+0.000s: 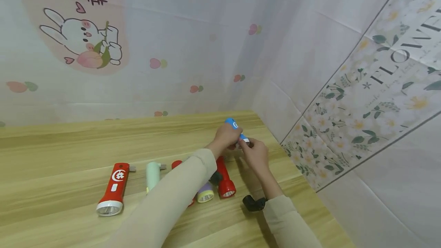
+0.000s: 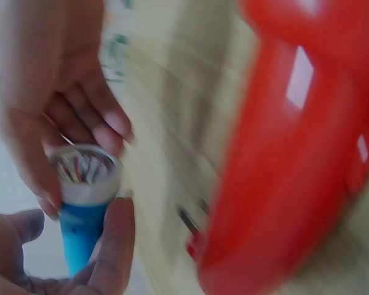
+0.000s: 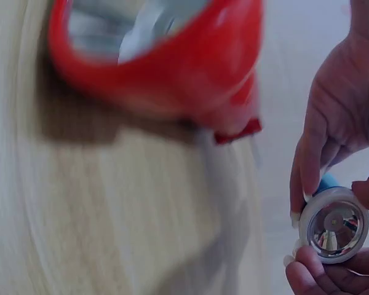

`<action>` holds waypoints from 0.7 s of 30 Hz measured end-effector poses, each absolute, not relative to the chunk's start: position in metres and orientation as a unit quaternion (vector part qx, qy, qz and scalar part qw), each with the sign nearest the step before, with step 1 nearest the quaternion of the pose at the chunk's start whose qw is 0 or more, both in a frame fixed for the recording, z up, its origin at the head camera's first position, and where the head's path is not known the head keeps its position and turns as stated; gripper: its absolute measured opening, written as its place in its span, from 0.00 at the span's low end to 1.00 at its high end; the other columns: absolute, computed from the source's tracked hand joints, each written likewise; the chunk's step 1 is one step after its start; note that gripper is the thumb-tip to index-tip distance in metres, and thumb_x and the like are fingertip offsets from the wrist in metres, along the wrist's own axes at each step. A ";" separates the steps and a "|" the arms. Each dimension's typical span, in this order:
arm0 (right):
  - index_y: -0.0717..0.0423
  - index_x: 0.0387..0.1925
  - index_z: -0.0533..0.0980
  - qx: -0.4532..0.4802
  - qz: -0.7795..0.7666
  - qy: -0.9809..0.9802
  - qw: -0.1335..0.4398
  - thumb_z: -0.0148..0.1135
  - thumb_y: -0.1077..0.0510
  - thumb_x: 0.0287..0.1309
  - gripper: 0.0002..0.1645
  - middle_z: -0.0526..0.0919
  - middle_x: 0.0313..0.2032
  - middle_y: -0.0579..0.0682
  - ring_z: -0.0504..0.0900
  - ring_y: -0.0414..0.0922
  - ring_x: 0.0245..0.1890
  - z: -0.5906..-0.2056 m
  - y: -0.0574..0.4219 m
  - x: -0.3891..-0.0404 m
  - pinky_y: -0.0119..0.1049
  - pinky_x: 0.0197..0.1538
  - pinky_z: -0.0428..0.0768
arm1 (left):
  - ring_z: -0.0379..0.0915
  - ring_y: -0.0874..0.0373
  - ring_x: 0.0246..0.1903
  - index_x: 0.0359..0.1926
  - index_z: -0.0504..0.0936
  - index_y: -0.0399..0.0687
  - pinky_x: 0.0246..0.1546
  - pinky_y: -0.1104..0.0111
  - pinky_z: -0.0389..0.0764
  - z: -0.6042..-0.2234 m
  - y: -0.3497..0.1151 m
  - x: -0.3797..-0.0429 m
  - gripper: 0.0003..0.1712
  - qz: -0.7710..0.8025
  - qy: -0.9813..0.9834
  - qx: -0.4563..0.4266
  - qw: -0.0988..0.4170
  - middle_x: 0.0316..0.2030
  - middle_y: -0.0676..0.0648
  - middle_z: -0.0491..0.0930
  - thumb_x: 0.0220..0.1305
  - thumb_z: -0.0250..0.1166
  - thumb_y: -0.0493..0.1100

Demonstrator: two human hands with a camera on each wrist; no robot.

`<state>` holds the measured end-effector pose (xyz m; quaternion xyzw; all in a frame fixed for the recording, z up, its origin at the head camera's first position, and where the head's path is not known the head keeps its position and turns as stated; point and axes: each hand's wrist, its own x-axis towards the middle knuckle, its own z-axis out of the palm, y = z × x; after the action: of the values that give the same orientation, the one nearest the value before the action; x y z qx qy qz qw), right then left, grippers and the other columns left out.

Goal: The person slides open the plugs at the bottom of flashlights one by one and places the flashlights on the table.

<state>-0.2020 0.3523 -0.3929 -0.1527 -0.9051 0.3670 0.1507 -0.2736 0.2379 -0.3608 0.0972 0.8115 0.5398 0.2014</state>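
A blue flashlight (image 1: pixel 232 122) with a white head ring is held up toward the far right of the table, its body gripped by my left hand (image 1: pixel 226 135). My right hand (image 1: pixel 256 153) pinches the white ring, thumb on one side and fingers on the other, as the left wrist view shows. In the right wrist view the lens (image 3: pixel 335 227) faces the camera, with fingertips of both hands around its rim. Just this side of the hands, a red flashlight (image 1: pixel 225 179) lies on the table with its lens end toward me.
To the left lie a red flashlight with a white head (image 1: pixel 114 188) and a mint green one (image 1: pixel 152 174), both with metal prongs sticking out. A purple flashlight with a yellow rim (image 1: pixel 205 194) and another red one (image 1: pixel 176 163) are partly behind my left sleeve. Printed curtains (image 1: pixel 193 41) border the wooden table.
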 end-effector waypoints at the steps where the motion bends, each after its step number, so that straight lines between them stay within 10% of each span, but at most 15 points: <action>1: 0.60 0.36 0.85 -0.147 0.371 -0.903 0.156 0.60 0.45 0.69 0.22 0.83 0.25 0.57 0.69 0.39 0.19 -0.392 0.351 -0.201 0.30 0.23 0.68 | 0.82 0.53 0.25 0.47 0.80 0.29 0.26 0.67 0.86 -0.360 0.237 -0.273 0.23 0.552 0.805 0.093 0.198 0.36 0.40 0.83 0.75 0.57 0.49; 13: 0.57 0.47 0.83 -0.105 0.367 -0.904 0.191 0.64 0.38 0.65 0.27 0.87 0.34 0.55 0.81 0.44 0.30 -0.376 0.333 -0.177 0.31 0.30 0.77 | 0.88 0.48 0.34 0.56 0.75 0.33 0.32 0.63 0.89 -0.350 0.208 -0.259 0.24 0.616 0.756 0.119 0.188 0.48 0.35 0.83 0.71 0.63 0.48; 21: 0.57 0.54 0.81 -0.088 0.408 -0.895 0.158 0.43 0.34 0.76 0.35 0.88 0.44 0.59 0.88 0.54 0.39 -0.353 0.329 -0.159 0.36 0.40 0.86 | 0.89 0.48 0.35 0.54 0.79 0.30 0.40 0.57 0.89 -0.337 0.184 -0.240 0.25 0.626 0.734 0.165 0.203 0.45 0.35 0.86 0.70 0.65 0.49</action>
<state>-0.1586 0.3288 -0.3534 -0.0882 -0.8949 0.4082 0.1575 -0.2404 0.1840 -0.3369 0.1655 0.7343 0.6261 0.2032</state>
